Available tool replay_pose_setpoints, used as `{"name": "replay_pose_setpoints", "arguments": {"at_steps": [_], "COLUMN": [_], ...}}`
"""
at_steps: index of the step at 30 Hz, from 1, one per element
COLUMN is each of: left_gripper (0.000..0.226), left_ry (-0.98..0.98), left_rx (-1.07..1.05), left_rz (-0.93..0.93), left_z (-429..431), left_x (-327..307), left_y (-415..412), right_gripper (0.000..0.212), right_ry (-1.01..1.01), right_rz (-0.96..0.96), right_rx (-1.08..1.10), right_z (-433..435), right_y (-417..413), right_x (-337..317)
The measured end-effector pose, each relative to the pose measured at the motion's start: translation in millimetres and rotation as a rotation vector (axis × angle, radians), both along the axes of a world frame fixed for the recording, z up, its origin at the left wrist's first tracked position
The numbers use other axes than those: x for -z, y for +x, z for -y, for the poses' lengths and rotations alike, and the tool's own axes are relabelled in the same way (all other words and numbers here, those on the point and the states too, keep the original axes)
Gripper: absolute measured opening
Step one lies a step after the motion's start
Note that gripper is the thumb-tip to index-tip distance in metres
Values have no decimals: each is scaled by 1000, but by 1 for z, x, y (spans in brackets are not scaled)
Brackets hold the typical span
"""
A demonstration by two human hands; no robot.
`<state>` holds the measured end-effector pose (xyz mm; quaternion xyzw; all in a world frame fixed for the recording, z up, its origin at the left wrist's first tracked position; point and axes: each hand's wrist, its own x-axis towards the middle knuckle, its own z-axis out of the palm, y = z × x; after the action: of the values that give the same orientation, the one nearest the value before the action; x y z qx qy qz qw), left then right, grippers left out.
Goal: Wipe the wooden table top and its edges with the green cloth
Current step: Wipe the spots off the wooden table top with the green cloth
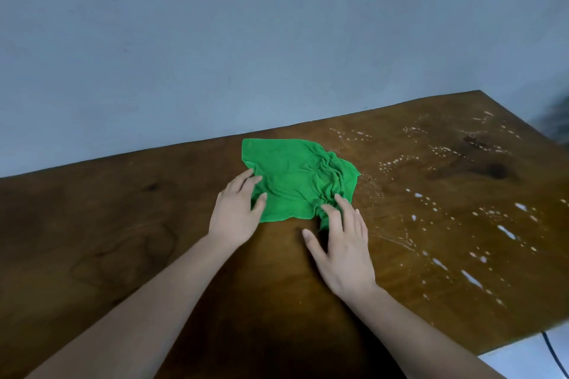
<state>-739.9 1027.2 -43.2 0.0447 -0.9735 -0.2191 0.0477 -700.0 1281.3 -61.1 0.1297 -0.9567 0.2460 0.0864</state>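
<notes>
Green cloth (295,181) lies on the wooden desk (123,224), around mid-width and toward the far edge, close to the wall (215,39). It's mostly spread flat. The left part is fairly smooth, the right and near-right parts are bunched into wrinkles.

Left hand (235,212) sits on the cloth's near-left edge, palm down. Its fingers (249,178) are straight and loosely together, tips on the fabric, with the thumb laid over the cloth edge. It isn't pinching anything.

Right hand (345,249) is at the cloth's near-right corner, palm down. Its fingers (343,204) are extended and slightly spread, pressing on the bunched folds there. The thumb is splayed out to the left, on or just above bare wood, can't tell which. I see no curl around the fabric. Both forearms come in from the near edge.

White splashes (505,232) and streaks cover the right half of the desk, from the far right corner down toward the near right edge, starting just right of the cloth. The left half shows dark wood grain only.

A black cable (554,354) runs off the near-right corner, below the desk. A blurred dark shape at the far right edge is unidentifiable.
</notes>
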Motion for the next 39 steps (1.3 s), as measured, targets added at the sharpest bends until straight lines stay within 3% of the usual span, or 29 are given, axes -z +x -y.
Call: {"name": "replay_pose_setpoints", "arguments": {"at_steps": [9,15,22,28,39], "left_gripper": [62,69,71,73,63], "left_ry": [-146,-179,-225,-232,-120], "left_rx": [-194,-214,-234,-222,-100], "left_rz": [89,113,115,100,17], "left_z": [16,-7,-11,-13,-20], "left_x": [3,15,19,20,5], "left_y": [74,99,98,99,137], "right_gripper": [58,70,90,89,87], "right_ry": [-25,196,458,479,466], "right_rz": [19,112,253,249,260], "right_rx": [-111,-239,-238,-231,-233], "right_z": [8,42,61,45,10], "right_y": [-54,-114,-142,-98,73], "right_x": [-20,-33,-19,-15,-9]}}
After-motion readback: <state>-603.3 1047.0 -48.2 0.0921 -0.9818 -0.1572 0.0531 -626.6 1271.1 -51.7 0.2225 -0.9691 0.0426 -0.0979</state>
